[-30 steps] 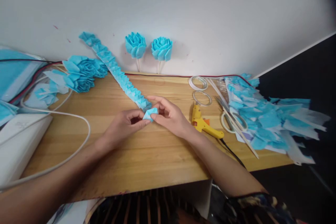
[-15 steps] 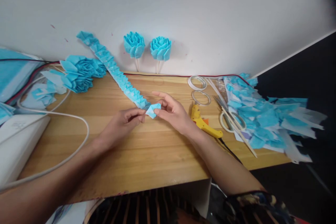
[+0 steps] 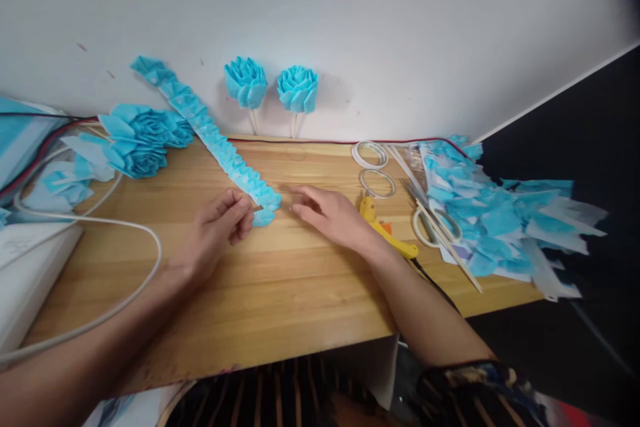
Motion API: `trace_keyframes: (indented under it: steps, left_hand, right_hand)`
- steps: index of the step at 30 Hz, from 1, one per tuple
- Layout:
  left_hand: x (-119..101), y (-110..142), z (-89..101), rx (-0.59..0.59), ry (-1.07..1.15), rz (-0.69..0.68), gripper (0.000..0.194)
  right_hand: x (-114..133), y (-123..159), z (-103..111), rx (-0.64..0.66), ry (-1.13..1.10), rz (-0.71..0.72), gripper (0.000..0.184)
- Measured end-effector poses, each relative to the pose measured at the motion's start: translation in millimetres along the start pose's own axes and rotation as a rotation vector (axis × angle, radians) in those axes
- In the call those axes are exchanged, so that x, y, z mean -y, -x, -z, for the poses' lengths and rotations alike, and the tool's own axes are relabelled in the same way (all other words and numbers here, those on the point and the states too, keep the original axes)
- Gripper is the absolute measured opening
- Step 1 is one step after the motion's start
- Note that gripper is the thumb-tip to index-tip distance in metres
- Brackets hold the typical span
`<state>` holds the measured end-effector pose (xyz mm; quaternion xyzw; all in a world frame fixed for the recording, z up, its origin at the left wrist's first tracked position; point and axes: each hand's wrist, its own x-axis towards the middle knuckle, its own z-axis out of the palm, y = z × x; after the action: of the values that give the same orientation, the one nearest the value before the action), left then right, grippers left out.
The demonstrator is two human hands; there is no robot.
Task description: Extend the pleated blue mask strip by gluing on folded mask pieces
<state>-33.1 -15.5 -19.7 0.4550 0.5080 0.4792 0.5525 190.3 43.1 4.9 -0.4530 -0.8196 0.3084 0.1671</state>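
Observation:
A long strip of overlapping folded blue pieces (image 3: 215,143) runs from the wall down onto the table. Just below its near end lies a small folded blue piece (image 3: 265,215). My left hand (image 3: 220,223) is closed in a pinch beside this end, its curled fingers against the left edge of the small piece. What lies between the fingertips is hidden. To the right of the strip's end, my right hand (image 3: 333,217) is held low over the table, thumb and fingers apart with nothing in them.
Two blue paper flowers on sticks (image 3: 297,90) lean against the wall. More blue flowers (image 3: 145,137) lie at the left, near a white cable (image 3: 157,247). Tape rolls (image 3: 377,183), a yellow glue gun (image 3: 385,230), scissors (image 3: 425,207) and a heap of blue pieces (image 3: 490,213) are at the right.
My right hand has let go of the small folded blue piece and its fingers have opened. My left hand has drawn back to the left. The small piece sits further left, below the strip's end.

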Motion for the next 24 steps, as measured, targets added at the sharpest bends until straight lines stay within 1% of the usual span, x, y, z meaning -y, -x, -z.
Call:
trace_keyframes:
  steps: [1,3,6,8,11,16,19,22,24]
  left_hand:
    - [-0.2,0.6,0.4,0.005,0.015,0.006,0.028]
    - [-0.6,1.3,1.1,0.011,0.023,0.009,0.031]
    - [-2.3,1.5,1.3,0.004,-0.024,-0.018,0.036]
    - [-4.5,1.9,0.6,-0.009,-0.068,-0.026,0.039]
    - [-7.9,3.5,-0.9,-0.011,-0.114,-0.023,0.043]
    - [-7.8,4.3,-1.0,0.026,-0.155,-0.029,0.050]
    - [-5.7,3.2,-1.0,0.044,-0.127,-0.018,0.055]
    - [-3.8,1.8,-1.6,0.039,-0.070,-0.028,0.056]
    - [-2.2,1.0,-1.7,0.040,-0.027,-0.027,0.055]
  right_hand:
    - [0.6,0.3,1.2,-0.026,0.054,0.004,0.036]
    - [0.4,0.0,1.6,-0.074,0.090,0.022,0.033]
    - [-0.6,-0.5,-1.5,-0.143,0.031,0.113,0.025]
    - [0.2,0.2,-4.0,-0.163,-0.041,0.177,0.025]
    - [3.0,2.2,-5.7,-0.129,-0.113,0.210,0.025]
    - [6.9,3.9,-5.1,-0.067,-0.155,0.173,0.021]
    - [10.3,4.9,-4.2,-0.021,-0.143,0.152,0.020]
    - [13.8,6.1,-5.4,0.036,-0.109,0.156,0.020]
    - [15.4,6.0,-10.2,0.092,-0.082,0.178,0.025]
